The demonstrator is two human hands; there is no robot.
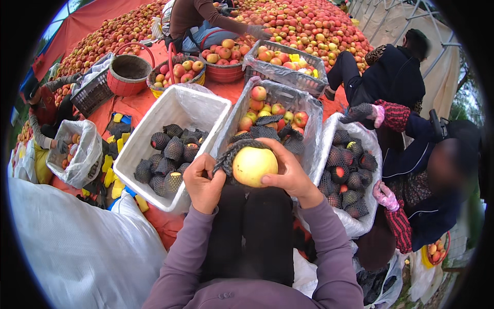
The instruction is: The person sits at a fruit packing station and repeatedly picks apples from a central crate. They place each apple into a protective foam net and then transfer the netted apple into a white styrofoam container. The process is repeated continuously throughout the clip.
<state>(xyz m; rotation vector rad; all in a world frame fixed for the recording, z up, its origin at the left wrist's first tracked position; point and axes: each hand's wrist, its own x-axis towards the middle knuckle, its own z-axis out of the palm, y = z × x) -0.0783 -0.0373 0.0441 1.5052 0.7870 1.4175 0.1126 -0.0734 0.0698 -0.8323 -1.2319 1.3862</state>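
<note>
At the centre of the frame the person holds an apple (254, 166) in both hands, just above their dark-trousered knees. It is a pale yellow-green fruit, smooth and round, with a faint blush at its top edge and no red stripes like the ones heaped behind. A black foam net (230, 154) is half pulled over it: the mesh covers the upper left shoulder and back of the apple, while the whole front face is bare.

The left hand (203, 181) sits at the apple's left side, fingers curled tight and pinching the bunched edge of the net. The right hand (288, 172) cups the fruit from the right, fingers spread along its top and thumb pressed flat on its lower right, so the apple is clamped between the two hands.

Just above the hands, a lined crate (309, 110) holds bare red-and-yellow apples with a few loose nets on top. Left of centre, a white crate (203, 105) is part filled with netted apples. At the right, a plastic-lined bag (371, 219) holds more netted fruit, and another person's gloved hand (385, 196) rests at its edge. Along the top of the frame a large heap of apples (314, 23) lies on red cloth, with baskets (128, 72) and other people seated around it.
</note>
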